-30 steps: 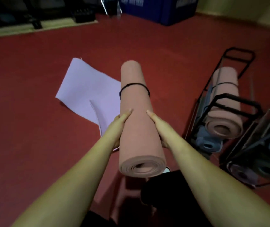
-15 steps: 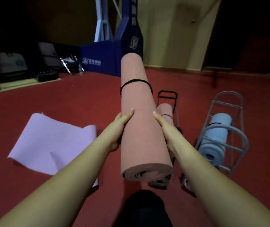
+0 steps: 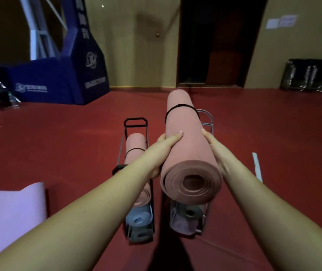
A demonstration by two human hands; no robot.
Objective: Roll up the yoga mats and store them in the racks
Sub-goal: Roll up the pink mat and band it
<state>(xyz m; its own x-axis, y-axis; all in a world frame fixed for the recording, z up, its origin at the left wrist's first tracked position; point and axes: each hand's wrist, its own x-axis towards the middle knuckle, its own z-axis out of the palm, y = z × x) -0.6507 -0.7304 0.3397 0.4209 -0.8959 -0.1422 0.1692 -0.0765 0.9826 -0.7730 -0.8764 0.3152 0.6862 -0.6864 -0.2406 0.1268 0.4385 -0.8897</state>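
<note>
A: Item: pink rolled mat [image 3: 187, 153], banded with a black strap [image 3: 181, 108]. Location?

B: It is being carried between both grips, directly above the silver rack [image 3: 207, 122], with the black rack [image 3: 135, 122] just left of the left grip.

A: Grip state?

B: The left hand [image 3: 164, 147] and right hand [image 3: 214, 149] are cupping the roll's sides, fingers curling underneath and thumbs lying on top.

A: Pose?

B: Both forearms are reaching forward, roughly parallel, with the roll pointing away.

A: Handling advice?

B: I would be keeping the roll level and lining it up with the rack's length, then lowering evenly onto the grey mat [image 3: 190, 212] below.
</note>
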